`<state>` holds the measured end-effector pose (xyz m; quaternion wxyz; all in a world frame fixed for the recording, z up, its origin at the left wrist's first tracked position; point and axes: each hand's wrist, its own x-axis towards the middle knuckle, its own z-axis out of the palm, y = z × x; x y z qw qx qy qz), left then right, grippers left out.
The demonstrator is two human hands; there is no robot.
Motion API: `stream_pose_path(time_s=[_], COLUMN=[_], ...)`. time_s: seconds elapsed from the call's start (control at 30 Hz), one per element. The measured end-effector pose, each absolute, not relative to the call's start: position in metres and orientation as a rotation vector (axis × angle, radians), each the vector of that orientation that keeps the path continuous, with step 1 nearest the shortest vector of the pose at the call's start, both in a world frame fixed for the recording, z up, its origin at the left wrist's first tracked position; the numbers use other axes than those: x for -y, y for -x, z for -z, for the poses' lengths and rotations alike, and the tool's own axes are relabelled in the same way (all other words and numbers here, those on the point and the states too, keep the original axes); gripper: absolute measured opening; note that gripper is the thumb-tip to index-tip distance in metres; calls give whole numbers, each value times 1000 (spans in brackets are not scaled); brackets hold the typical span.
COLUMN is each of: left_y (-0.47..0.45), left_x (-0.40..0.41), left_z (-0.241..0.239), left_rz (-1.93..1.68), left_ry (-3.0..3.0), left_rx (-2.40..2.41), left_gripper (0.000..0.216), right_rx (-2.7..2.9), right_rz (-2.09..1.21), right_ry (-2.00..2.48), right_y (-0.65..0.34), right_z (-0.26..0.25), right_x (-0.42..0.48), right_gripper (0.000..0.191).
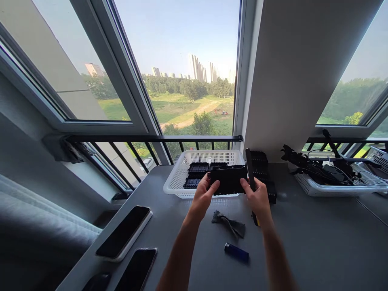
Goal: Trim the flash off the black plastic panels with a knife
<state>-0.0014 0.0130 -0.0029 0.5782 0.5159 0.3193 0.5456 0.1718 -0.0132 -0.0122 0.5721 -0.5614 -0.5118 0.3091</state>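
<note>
Both hands hold a flat black rectangular plastic piece (pixel 228 180) up over the front of a white basket. My left hand (pixel 203 196) pinches its left edge, thumb on the near face. At the other end my right hand (pixel 258 198) grips the right edge with its thumb. A long dark tool (pixel 249 165) with a yellow lower end also sits in the right hand, roughly upright; its kind cannot be made out. Below the hands lie a crumpled grey cloth (pixel 229 223) and a dark blue lighter-like cylinder (pixel 237 253).
Black ribbed pieces lie in the white basket (pixel 174 186). More black pieces (pixel 257 161) are stacked to its right. Another white basket (pixel 330 190) with black parts and cables stands farther right. Two phone-like devices (pixel 124 232) (pixel 137 270) lie at left. A railing (pixel 151 138) borders the window.
</note>
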Motion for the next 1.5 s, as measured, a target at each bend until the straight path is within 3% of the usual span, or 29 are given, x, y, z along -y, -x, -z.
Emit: stream_pose_path(time_s=[0.27,0.67,1.5], left_y=[3,9,5], left_x=[-14,-12,-18], left_z=[5,5,14], left_rz=[-1271,-1277,-1408], left_ry=[-1112,-1089,-1166], left_rx=[-655,-677,-855], left_gripper=[48,46,40], right_rx=[1342,1810,1784], right_rz=[-691,-490,-356], right_ry=[1440,1535,1593], right_y=[-201,-186,-178], right_z=[12,1,4], right_x=[20,29,27], right_gripper=[59,59,61])
